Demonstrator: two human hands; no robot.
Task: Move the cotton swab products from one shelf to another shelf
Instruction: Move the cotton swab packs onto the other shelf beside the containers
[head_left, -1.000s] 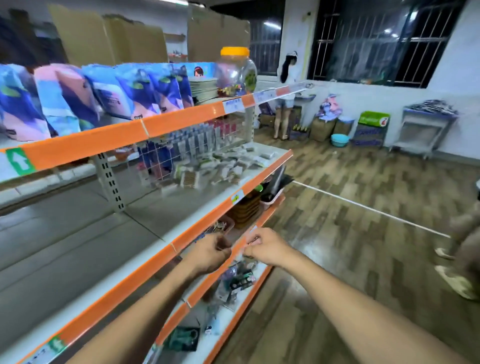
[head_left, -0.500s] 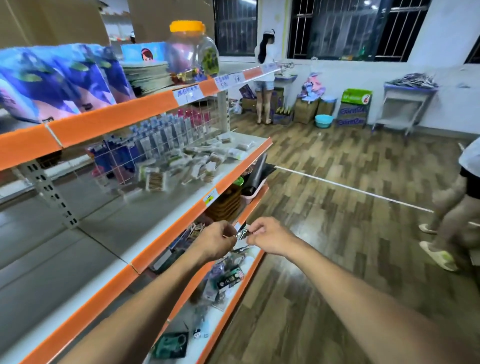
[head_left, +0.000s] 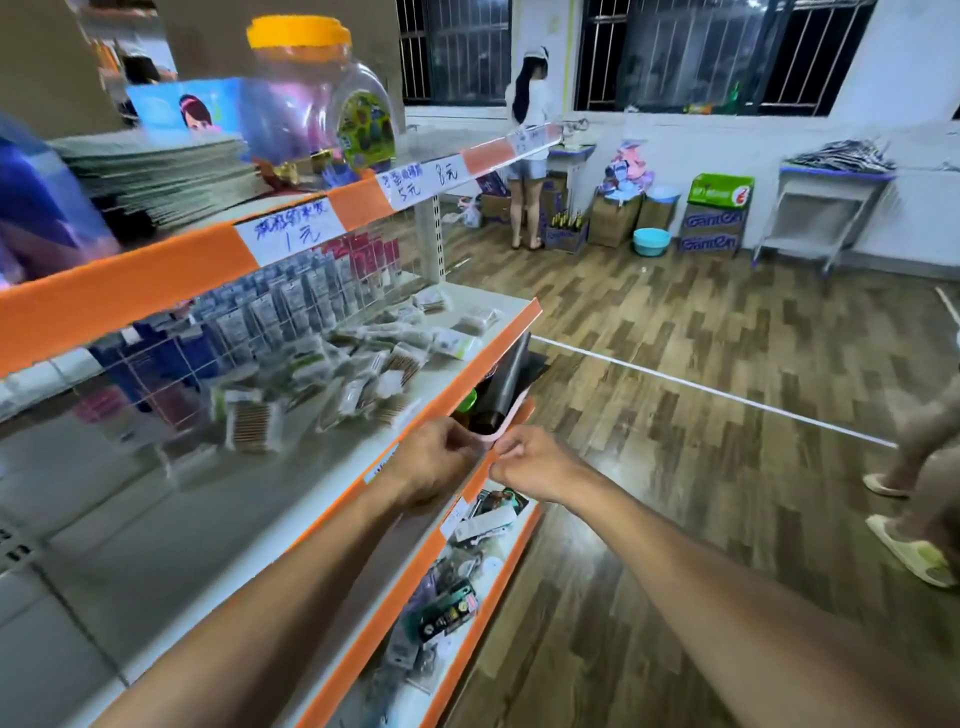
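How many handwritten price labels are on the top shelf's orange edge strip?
3: one near label below the stacked booklets, a middle label right of the jar, and a far label by the shelf's end. The blurred left end may hide others.

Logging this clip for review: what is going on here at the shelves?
A person stands at a shop rack, both arms stretched out. The left hand and right hand meet in front of the orange edge of the middle shelf, fingers curled; whether they hold anything small is unclear. The cotton swab packets still lie in a loose pile on that shelf, beyond the hands.
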